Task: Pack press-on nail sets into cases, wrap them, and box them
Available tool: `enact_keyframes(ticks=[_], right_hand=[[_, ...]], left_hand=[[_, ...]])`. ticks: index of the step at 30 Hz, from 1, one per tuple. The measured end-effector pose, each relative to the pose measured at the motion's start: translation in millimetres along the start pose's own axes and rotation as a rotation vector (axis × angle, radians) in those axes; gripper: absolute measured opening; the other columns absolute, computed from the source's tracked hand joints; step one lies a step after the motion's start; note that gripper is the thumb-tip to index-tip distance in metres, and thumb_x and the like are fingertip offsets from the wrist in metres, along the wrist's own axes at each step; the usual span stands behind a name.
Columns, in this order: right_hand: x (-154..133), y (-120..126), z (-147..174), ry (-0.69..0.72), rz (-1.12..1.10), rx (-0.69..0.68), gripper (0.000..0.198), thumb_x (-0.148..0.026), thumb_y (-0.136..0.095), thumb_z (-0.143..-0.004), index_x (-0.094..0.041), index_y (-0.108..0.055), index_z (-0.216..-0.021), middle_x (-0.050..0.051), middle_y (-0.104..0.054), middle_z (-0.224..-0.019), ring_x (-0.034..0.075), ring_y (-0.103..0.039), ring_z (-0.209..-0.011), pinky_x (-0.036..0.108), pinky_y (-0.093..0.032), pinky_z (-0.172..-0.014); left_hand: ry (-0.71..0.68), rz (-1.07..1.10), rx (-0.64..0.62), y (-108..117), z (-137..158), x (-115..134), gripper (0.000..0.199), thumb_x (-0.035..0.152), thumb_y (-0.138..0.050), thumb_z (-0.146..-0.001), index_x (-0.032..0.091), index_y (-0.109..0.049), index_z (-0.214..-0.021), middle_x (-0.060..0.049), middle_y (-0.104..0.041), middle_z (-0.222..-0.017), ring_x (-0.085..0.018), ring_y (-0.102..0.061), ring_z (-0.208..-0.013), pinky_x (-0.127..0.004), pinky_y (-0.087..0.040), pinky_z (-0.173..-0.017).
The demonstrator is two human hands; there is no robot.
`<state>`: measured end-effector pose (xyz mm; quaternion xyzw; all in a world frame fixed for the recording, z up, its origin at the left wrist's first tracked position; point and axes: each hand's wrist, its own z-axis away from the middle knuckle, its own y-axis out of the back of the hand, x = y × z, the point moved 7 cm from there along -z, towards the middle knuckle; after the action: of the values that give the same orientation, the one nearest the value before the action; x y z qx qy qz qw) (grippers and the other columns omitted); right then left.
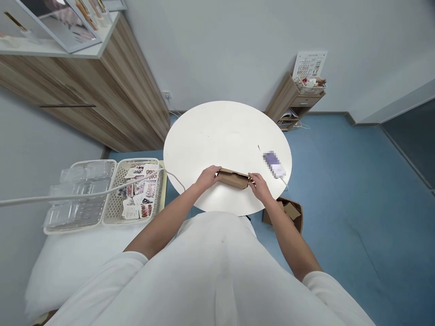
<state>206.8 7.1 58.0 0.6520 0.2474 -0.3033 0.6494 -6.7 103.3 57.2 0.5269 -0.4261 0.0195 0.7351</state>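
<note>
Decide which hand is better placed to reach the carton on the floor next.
Probably the right hand: it is nearer the carton than the left hand, though both hold the small cardboard box.

The person's left hand [207, 179] and right hand [259, 186] hold opposite ends of a brown oblong cardboard box [234, 179] at a white rounded table [220, 131]. Near the right hand lies a pixelated purple-and-white rectangular object [274, 164]; well left of the left hand sits a white perforated plastic basket [113, 206].

A box [234, 179] sits between left hand [208, 177] and right hand [260, 186] over the table [224, 131]; floor [340, 181] carton [299, 222] to their right, baskets [113, 206] well left.
</note>
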Motion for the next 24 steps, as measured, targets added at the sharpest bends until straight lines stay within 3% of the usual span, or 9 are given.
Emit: enact_keyframes(ticks=[6, 9, 15, 19, 22, 24], right_hand=[[8.2, -9.4, 4.9, -0.034, -0.155, -0.066, 0.057, -0.029, -0.06, -0.074, -0.027, -0.044, -0.129, 0.008, -0.049, -0.118, 0.017, -0.06, -0.088, 0.037, -0.056, -0.075], [9.1, -10.1, 3.3, -0.028, -0.118, -0.058, 0.047, -0.027, -0.056, -0.078, -0.024, -0.049, -0.124, 0.009, -0.051, -0.122, 0.017, -0.061, -0.088, 0.039, -0.055, -0.079], [3.4, -6.0, 3.7, -0.038, -0.009, 0.033, 0.044, -0.032, -0.047, -0.084, -0.024, -0.047, -0.128, 0.008, -0.039, -0.14, 0.025, -0.045, -0.121, 0.043, -0.044, -0.097], [11.0, -3.8, 2.6, -0.218, -0.211, 0.091, 0.046, -0.045, -0.047, -0.082, -0.022, -0.05, -0.123, 0.01, -0.046, -0.133, 0.022, -0.054, -0.109, 0.035, -0.052, -0.083], [20.3, -7.0, 1.0, -0.415, -0.289, 0.079, 0.051, -0.044, -0.051, -0.079, -0.021, -0.046, -0.124, 0.011, -0.053, -0.124, 0.019, -0.06, -0.095, 0.034, -0.054, -0.074], [21.8, -9.7, 0.9, -0.475, -0.287, 0.045, 0.05, -0.041, -0.054, -0.077, -0.02, -0.048, -0.122, 0.01, -0.056, -0.12, 0.019, -0.061, -0.092, 0.035, -0.054, -0.076]], left_hand=[[-0.027, -0.006, 0.007, 0.9, -0.6, 1.5, 0.038, 0.022, -0.053, -0.077, 0.021, -0.052, -0.115, -0.006, -0.057, -0.102, -0.015, -0.059, -0.072, -0.032, -0.047, -0.079], [-0.032, 0.002, 0.005, 1.8, -1.5, 3.3, 0.032, 0.023, -0.053, -0.078, 0.02, -0.055, -0.11, -0.006, -0.056, -0.1, -0.014, -0.059, -0.071, -0.032, -0.047, -0.077], [0.009, 0.088, 0.05, -0.6, 4.3, 6.3, 0.032, 0.031, -0.055, -0.078, 0.021, -0.056, -0.109, -0.006, -0.055, -0.104, -0.014, -0.06, -0.074, -0.031, -0.049, -0.078], [0.187, 0.279, 0.106, -3.3, 7.8, -4.3, 0.036, 0.041, -0.051, -0.08, 0.021, -0.055, -0.11, -0.005, -0.059, -0.105, -0.013, -0.062, -0.077, -0.028, -0.05, -0.076], [0.365, 0.353, 0.052, -9.7, 8.0, -15.3, 0.04, 0.04, -0.052, -0.08, 0.019, -0.053, -0.114, -0.006, -0.062, -0.105, -0.015, -0.063, -0.079, -0.028, -0.051, -0.072], [0.383, 0.36, 0.014, -13.1, 6.7, -16.4, 0.036, 0.038, -0.055, -0.078, 0.018, -0.056, -0.109, -0.006, -0.064, -0.104, -0.017, -0.063, -0.085, -0.029, -0.051, -0.077]])
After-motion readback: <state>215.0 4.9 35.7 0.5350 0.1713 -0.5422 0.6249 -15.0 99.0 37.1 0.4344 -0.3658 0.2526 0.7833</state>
